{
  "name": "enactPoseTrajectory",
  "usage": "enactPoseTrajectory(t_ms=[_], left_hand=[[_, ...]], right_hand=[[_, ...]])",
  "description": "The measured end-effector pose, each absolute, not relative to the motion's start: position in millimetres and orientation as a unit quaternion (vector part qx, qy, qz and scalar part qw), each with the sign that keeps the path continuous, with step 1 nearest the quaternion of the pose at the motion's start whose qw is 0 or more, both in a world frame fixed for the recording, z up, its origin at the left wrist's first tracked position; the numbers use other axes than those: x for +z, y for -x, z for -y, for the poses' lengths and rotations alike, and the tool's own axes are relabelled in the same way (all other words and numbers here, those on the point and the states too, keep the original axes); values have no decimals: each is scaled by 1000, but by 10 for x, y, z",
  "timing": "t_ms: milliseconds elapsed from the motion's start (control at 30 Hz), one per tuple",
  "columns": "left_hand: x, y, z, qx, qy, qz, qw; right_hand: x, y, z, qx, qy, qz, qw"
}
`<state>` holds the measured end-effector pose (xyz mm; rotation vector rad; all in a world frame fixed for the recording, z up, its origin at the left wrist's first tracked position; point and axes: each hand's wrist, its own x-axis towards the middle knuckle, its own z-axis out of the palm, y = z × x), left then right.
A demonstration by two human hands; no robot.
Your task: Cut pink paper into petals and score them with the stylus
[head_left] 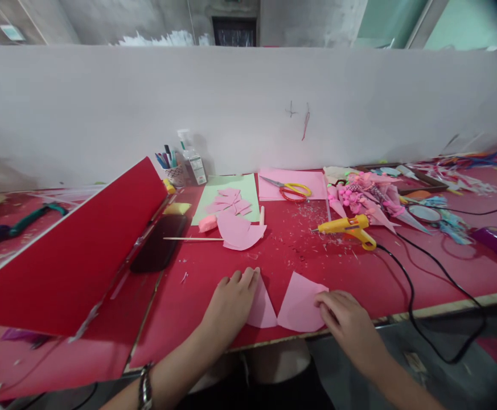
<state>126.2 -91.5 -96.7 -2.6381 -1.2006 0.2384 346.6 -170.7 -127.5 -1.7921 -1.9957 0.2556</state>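
Two pink paper fan-shaped pieces lie near the front edge of the red table (299, 256). My left hand (231, 302) rests flat, fingers together and stretched out, on the left pink piece (263, 310). My right hand (346, 324) lies with curled fingers on the right edge of the right pink piece (299, 304). Neither piece is lifted off the table.
Further back lie more pink cut pieces (237, 230), a wooden stick (192, 238), a green sheet (226, 191), red-and-yellow scissors (291, 189), a yellow glue gun (350, 228) with a black cable, and pink cones (368, 199). A red board (73, 256) leans at left. A pen cup (173, 168) stands by the wall.
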Motion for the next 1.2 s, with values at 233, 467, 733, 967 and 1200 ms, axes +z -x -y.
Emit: enactPoseTrajectory(t_ms=[233,467,733,967,1200], left_hand=[[-1006,-1234,909,34,904,410,116],[-1042,-1215,918,-13,898,428,100],[-1059,-1107,1001,-91,864,495,-11],[-1074,-933,873,-160,848,483,-151],[-795,-942,859,-345,797,439,-229]], right_hand=[[-1175,-3659,1719,120,668,682,272],[-798,-3615,1333,245,610,637,402],[-705,-3084,335,344,503,671,423],[-815,-2845,199,356,475,713,373],[-567,-2934,863,326,389,794,335]])
